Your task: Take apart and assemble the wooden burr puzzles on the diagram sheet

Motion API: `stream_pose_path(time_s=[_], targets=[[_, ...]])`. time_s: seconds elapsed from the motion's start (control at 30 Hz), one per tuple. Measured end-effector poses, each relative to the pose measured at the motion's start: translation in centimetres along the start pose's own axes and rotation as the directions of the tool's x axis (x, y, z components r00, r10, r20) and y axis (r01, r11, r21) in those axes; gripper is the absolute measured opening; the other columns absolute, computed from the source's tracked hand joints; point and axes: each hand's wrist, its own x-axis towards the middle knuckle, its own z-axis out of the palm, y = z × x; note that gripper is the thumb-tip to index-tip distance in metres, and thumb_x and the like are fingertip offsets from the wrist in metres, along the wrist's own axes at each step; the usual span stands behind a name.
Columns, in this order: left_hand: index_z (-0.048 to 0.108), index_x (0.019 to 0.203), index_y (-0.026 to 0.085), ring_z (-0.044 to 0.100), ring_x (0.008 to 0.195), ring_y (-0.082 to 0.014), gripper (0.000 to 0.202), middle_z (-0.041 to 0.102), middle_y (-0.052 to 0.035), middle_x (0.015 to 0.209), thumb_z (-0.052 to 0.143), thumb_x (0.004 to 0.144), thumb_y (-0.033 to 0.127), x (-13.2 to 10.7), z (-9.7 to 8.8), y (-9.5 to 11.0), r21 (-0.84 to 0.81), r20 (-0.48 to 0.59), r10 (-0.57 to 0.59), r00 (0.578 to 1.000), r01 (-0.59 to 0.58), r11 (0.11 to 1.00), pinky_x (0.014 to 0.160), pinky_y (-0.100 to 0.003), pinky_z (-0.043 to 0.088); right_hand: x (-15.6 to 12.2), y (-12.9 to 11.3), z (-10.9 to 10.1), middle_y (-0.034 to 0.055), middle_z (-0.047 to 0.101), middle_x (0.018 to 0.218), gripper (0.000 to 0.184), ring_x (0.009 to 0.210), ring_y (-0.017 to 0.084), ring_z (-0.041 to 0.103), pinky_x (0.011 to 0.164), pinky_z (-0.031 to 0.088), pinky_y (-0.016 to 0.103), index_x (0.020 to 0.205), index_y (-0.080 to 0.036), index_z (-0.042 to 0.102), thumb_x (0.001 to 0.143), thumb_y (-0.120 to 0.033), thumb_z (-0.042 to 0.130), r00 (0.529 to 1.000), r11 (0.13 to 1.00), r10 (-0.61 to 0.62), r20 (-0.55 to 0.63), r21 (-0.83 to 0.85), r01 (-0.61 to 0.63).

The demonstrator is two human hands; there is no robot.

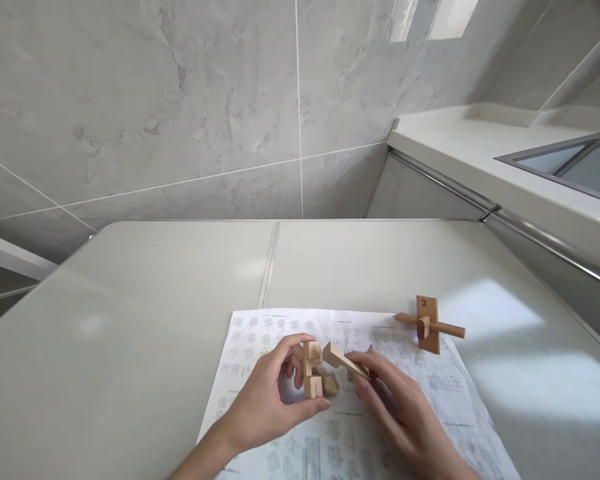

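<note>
My left hand (267, 397) pinches a partly assembled wooden puzzle (312, 377) of notched blocks, thumb below and fingers curled over its top. My right hand (403, 410) grips a loose wooden bar (341, 360) by one end and holds it tilted against the top of the puzzle. Both hands work over a printed instruction sheet (350, 433) lying on the table. An assembled wooden cross puzzle (429, 325), marked with a "2", stands on the sheet's far right corner, apart from both hands.
The pale grey table (180, 293) has a seam down its middle and a tiled wall behind. To the right stands a white counter (480, 160) with a sunken sink (575, 163). A gap separates table and counter.
</note>
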Motion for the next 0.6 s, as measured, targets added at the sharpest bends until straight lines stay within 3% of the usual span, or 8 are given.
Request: stream_pose_path(time_s=[0.13,0.23,0.47,0.6], targets=[[0.056,0.144,0.034,0.065,0.091,-0.0228,0.07,0.069,-0.0017,0.102,0.09,0.083,0.037,-0.5,0.6,0.3,-0.111,0.054,-0.036,0.998,0.042,0.993,0.084,-0.039,0.055,-0.5,0.1,0.2,0.0026,0.078,0.101,0.036,0.081,0.021,0.075,0.074,0.061,0.029,0.141,-0.036,0.06,0.11,-0.02,0.054,0.993,0.994,-0.01,0.12,0.11,-0.004],[0.055,0.143,0.036,0.069,0.098,-0.0245,0.072,0.072,-0.0034,0.112,0.092,0.082,0.037,-0.8,1.3,0.3,-0.217,0.134,-0.031,0.99,0.06,0.974,0.089,-0.041,0.058,-1.1,0.6,0.5,0.001,0.081,0.098,0.033,0.078,0.021,0.076,0.071,0.062,0.029,0.135,-0.036,0.062,0.107,-0.019,0.061,0.99,0.997,0.019,0.139,0.074,-0.029],[0.059,0.135,0.036,0.068,0.095,-0.0223,0.071,0.071,-0.0017,0.113,0.099,0.077,0.036,-0.9,1.8,0.2,-0.256,0.165,0.003,0.986,0.039,0.966,0.084,-0.036,0.056,-0.8,0.8,0.9,0.0057,0.083,0.11,0.033,0.081,0.022,0.08,0.066,0.064,0.028,0.126,-0.034,0.067,0.103,-0.011,0.065,0.984,0.984,-0.178,-0.029,0.028,0.178],[0.06,0.135,0.036,0.069,0.097,-0.0241,0.073,0.071,-0.0027,0.114,0.099,0.074,0.036,-0.8,1.8,0.2,-0.275,0.176,0.001,0.984,0.048,0.96,0.085,-0.037,0.056,-0.7,0.5,0.8,0.0072,0.083,0.108,0.033,0.08,0.023,0.081,0.064,0.064,0.029,0.126,-0.032,0.069,0.103,-0.01,0.066,0.977,0.977,-0.211,-0.037,-0.035,0.21]])
